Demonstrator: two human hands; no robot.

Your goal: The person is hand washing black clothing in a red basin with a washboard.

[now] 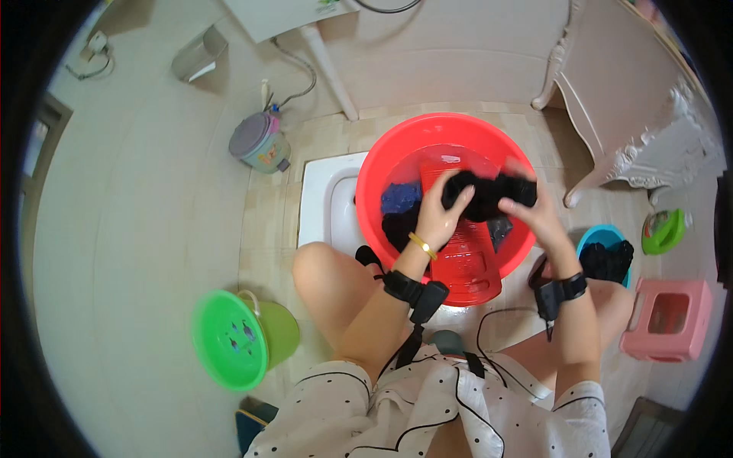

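Observation:
Both of my hands grip a bunched black cloth (485, 197), a wet-looking garment whose exact kind I cannot make out. My left hand (439, 214) holds its left end, thumb on top. Its right end is in my right hand (540, 217), whose fingers are partly blurred. Below the cloth a red washboard (467, 263) leans in a large red basin (372, 160) of water. Blue cloth (401, 198) and more black cloth (398, 229) lie in the water left of the board. A dark grey piece (500, 230) shows to its right.
A white squat toilet (314, 202) adjoins the basin's left. A green bucket (282, 336) stands at lower left, a lidded bin (259, 141) at upper left. On the right are a blue tub (592, 235) of black clothes, a green bottle (663, 231), a pink stool (647, 320) and a carved cabinet (603, 84).

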